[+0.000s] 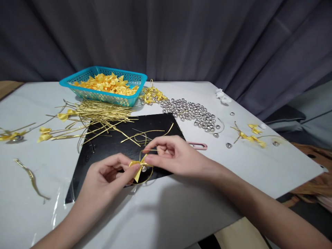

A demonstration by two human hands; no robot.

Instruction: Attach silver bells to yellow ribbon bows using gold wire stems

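My left hand [111,173] pinches a small yellow ribbon bow [137,177] above the front edge of a black board [121,152]. Just under the bow's knot shows a shiny silver bead [144,169]. A thin gold cord [149,178] loops below and above the bow. My right hand [171,155] is closed at the bow's right side, its thumb and fingers on the gold cord. The exact grip of its fingertips is partly hidden. Several loose gold cords [145,133] lie on the board behind my hands.
A blue basket [103,92] of yellow bows stands at the back, with a bundle of gold cords [101,112] before it. Silver heart-shaped beads [192,112] are spread right of it. A pink cutter [198,146] lies by the board. Finished-looking bow pieces [250,137] lie right.
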